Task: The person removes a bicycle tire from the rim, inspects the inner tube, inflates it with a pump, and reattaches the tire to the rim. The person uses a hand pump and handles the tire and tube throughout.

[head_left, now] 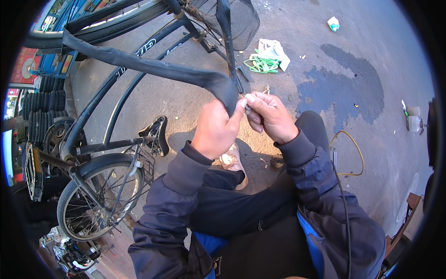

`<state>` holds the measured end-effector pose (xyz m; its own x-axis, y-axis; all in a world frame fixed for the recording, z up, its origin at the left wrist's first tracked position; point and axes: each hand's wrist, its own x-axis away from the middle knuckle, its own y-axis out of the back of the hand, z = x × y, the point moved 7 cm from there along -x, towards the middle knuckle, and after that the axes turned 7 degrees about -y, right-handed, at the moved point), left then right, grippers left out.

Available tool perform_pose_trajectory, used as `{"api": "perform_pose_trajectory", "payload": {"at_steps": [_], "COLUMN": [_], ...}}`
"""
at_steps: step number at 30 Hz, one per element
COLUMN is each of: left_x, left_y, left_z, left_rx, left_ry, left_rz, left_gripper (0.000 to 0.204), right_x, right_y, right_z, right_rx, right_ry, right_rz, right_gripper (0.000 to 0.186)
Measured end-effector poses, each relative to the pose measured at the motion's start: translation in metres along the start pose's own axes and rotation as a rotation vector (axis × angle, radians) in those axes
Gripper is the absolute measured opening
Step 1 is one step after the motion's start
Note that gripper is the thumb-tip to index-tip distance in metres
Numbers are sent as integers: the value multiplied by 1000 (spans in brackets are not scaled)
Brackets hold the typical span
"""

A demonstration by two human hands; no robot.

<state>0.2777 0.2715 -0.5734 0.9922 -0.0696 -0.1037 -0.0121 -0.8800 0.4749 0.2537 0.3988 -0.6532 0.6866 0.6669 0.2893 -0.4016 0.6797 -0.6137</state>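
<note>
My left hand (218, 124) grips the end of a long, flattened black rubber inner tube (153, 66), which runs up to the bicycle wheel (97, 39) at the upper left. My right hand (268, 115) is right beside it, thumb and forefinger pinched at the tube's end on something small that I cannot make out. The thumbs of both hands nearly touch. Behind the tube lies a black bicycle (102, 102) on its side, with saddle (160, 135), basket (239, 23) and rear wheel (100, 200).
White wrapping with green strands (268, 59) lies on the pavement (306, 162), near a dark wet patch (344, 88). A yellow hose (360, 153) loops at my right. Small containers (413, 122) stand farther right, stacked black tyres (44, 111) at the left, cluttered parts (69, 251) at lower left.
</note>
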Motion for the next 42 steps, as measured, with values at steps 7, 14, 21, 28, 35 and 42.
{"api": "perform_pose_trajectory", "payload": {"at_steps": [7, 14, 21, 28, 35, 42], "left_x": [-3, -13, -19, -16, -16, -11], "left_y": [0, 7, 24, 26, 28, 27], "left_z": [0, 32, 27, 26, 22, 26], "left_rx": [88, 419, 578, 541, 494, 526], "left_ry": [-40, 205, 246, 250, 245, 268], "left_rz": [27, -19, -162, -156, -176, -153], "left_gripper": [20, 17, 17, 15, 15, 15], "right_x": [-1, 4, -36, -51, -47, -31], "right_y": [5, 19, 177, 315, 313, 288], "right_z": [2, 23, -51, -176, -211, -222], "right_rx": [-26, 177, 203, -202, 465, 1244], "right_ry": [23, 358, 49, -131, -470, -505], "right_rz": [-39, -155, -563, -942, -1021, -1014], "right_gripper": [26, 17, 24, 21, 30, 34]}}
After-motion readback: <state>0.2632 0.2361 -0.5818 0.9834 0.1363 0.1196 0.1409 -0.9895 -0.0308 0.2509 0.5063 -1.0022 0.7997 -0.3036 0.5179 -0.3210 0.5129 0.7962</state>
